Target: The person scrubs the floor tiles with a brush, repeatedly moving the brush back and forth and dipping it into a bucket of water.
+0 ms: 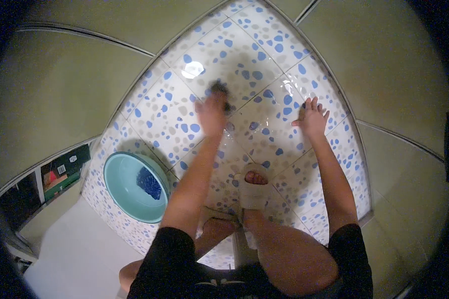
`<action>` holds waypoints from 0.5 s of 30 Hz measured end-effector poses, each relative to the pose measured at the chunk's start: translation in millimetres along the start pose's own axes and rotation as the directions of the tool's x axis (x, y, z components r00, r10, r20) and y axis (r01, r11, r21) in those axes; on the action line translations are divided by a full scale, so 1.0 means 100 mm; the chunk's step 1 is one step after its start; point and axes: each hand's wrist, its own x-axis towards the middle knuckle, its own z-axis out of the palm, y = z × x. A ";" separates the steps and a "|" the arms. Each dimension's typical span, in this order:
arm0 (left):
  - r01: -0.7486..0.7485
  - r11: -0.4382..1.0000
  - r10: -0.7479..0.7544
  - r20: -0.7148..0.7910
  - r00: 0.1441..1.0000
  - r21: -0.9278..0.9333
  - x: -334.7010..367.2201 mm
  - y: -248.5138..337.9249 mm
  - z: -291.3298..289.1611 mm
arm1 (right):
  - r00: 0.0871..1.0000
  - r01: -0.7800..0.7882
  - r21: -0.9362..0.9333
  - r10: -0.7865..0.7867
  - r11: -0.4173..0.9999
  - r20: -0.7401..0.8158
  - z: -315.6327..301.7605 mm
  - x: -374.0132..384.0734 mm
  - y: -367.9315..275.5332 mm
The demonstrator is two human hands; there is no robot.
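Note:
My left hand [212, 113], slightly smeared by motion, presses a dark, fuzzy-edged scrubber [219, 88] against the wet tiled floor [244, 55]. Most of the scrubber hides under the fingers, so whether it is a brush or a scouring pad does not show. To the right, my right hand [315, 118] has its fingers spread, palm toward the floor, with nothing in it. I cannot tell whether its fingertips touch the tiles. Water glints between the two hands.
A turquoise plastic basin [115, 199] stands at the left, with a dark blue textured thing [148, 183] inside. My slippered foot [255, 189] is between my arms. Greenish walls [85, 79] meet the floor in a far corner. Packages [65, 172] lie at the far left, beside a white surface [75, 249].

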 end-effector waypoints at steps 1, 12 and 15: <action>0.042 0.992 -0.039 -0.026 0.999 0.117 0.11 0.03 -0.13 | 0.999 -0.035 -0.019 0.035 0.999 0.010 0.04 -0.01 0.18; -0.517 0.849 0.522 0.017 0.853 -0.108 -0.94 1.39 0.27 | 0.999 -0.004 0.003 0.004 1.000 -0.037 0.09 -0.12 0.17; -0.527 0.831 0.536 0.002 0.844 -0.178 -0.94 1.52 0.17 | 0.992 0.029 -0.032 -0.032 0.999 -0.120 0.36 -0.25 0.43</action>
